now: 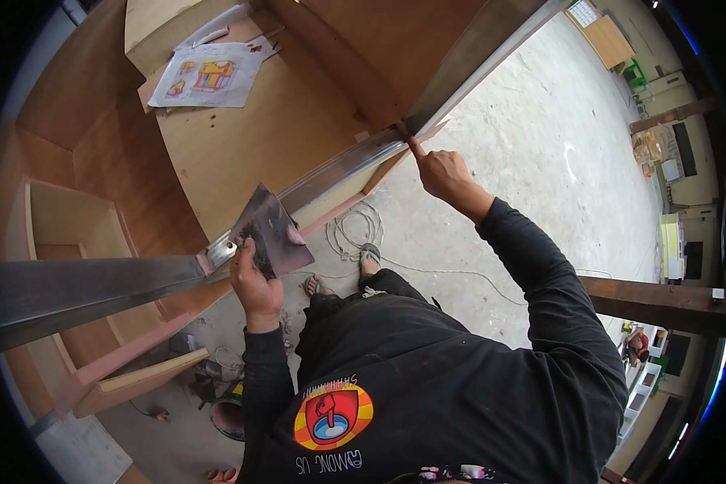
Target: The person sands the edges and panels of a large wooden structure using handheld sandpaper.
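A dark, smeared flat sheet (270, 234) is held by my left hand (256, 289), its thumb over the near edge. Beside that hand a metal bar (97, 290) ends at a bracket (220, 251) on the wooden frame. My right hand (448, 179) points its index finger at the corner where the metal-edged rail (347, 165) meets an upright panel (468, 56). The fingertip touches the joint, which shows brownish material; the other fingers are curled, and nothing is seen in them.
A paper with a coloured drawing (210, 77) lies on the wooden surface (258, 137). An open wooden cabinet (64, 210) stands at left. A cable (359, 226) coils on the concrete floor (524, 185) near my feet. At far right a person (638, 345) is visible.
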### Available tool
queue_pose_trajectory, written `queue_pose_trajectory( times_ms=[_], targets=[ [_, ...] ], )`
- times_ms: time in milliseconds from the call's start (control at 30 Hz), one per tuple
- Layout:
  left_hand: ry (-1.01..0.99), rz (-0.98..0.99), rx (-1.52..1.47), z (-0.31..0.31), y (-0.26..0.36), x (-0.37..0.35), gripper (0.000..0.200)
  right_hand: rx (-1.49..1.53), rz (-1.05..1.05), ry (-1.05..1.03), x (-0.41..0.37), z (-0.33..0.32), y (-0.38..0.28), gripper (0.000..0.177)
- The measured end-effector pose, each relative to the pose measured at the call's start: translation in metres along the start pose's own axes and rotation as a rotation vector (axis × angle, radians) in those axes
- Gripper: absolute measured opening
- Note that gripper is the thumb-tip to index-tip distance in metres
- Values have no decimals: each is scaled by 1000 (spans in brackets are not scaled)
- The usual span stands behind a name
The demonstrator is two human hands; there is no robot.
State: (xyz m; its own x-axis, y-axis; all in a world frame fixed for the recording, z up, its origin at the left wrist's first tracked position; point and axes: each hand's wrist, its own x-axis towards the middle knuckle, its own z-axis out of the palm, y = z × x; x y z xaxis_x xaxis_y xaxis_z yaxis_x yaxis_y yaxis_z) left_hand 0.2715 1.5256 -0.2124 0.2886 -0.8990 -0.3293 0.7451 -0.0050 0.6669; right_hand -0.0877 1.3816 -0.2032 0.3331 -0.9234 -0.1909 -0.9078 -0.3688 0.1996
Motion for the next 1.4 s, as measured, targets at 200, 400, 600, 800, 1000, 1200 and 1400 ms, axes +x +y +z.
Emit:
queue_pose_trajectory(
  times_ms=[200, 400, 600, 800, 1000, 1200, 1400],
  targets=[
    [-51, -25, -23, 1, 1, -3, 36, -19, 5, -66, -9, -12, -2, 80],
    [-56, 3, -12, -1, -3, -5, 34, 106, 41, 7, -1, -36, -13, 80],
    [-33, -10, -8, 1, -4, -9, 32, 116, 7, -18, 20, -33, -11, 77],
    [1, -11, -5, -4, -7, -10, 33, 97, 26, 5, 26, -38, -12, 70],
    [20, -12, -2, -5, -9, -10, 34, 101, 27, 118, 44, -11, -8, 70],
    [-7, -11, -1, -1, -7, -12, 33, 135, 43, 126, 48, -4, -7, 75],
    [-14, -18, 7, 1, -8, -12, 33, 128, 19, 144, 30, -13, -8, 69]
  ],
)
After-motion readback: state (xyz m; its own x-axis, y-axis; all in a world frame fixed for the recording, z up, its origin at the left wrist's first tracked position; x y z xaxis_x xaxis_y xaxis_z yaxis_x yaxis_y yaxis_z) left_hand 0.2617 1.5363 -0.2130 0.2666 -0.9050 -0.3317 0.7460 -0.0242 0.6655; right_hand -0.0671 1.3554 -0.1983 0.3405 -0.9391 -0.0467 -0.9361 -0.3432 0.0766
